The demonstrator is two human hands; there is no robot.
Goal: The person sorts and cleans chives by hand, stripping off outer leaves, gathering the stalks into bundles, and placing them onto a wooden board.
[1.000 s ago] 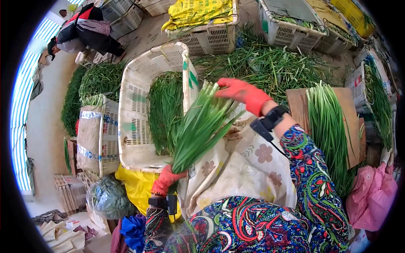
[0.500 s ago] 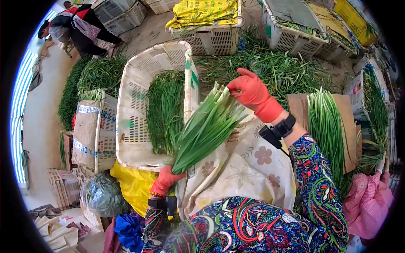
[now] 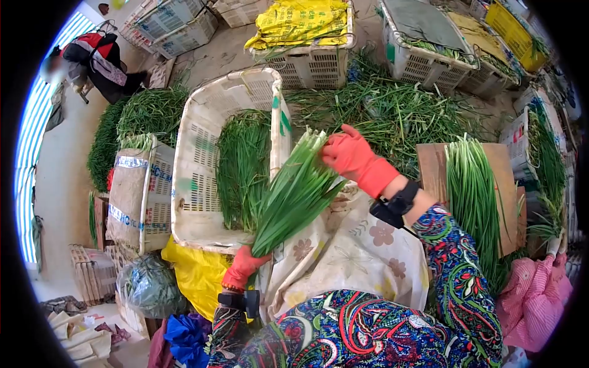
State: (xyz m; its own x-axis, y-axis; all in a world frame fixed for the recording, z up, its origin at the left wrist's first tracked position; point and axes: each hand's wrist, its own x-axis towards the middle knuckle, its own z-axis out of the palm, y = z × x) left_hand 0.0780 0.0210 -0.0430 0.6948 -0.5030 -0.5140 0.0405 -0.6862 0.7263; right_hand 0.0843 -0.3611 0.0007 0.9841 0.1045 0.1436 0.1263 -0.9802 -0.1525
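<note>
A bunch of Chinese chives (image 3: 297, 193) lies slanted across my lap, pale stem ends up and right, leaf tips down and left. My left hand (image 3: 244, 268), in a red rubber glove, is closed round the leaf-tip end. My right hand (image 3: 359, 161), also red-gloved, has its fingers bent against the bunch near the stem ends; its fingertips are partly hidden by the stems. Beside the bunch stands a white plastic crate (image 3: 178, 211) with more chives (image 3: 240, 165) laid inside. A patterned cloth (image 3: 353, 257) covers my lap.
On my right, chives (image 3: 471, 190) lie on a brown board (image 3: 432, 161). Loose green leaves (image 3: 399, 107) litter the floor ahead. Further crates (image 3: 313, 67) stand at the back, one under a yellow sack (image 3: 300, 23). Another person (image 3: 104, 67) bends at the far left.
My right hand has moved slightly left and down along the stem ends, its fingers closer to the bunch. My left hand keeps its hold. The other person has shifted and turned.
</note>
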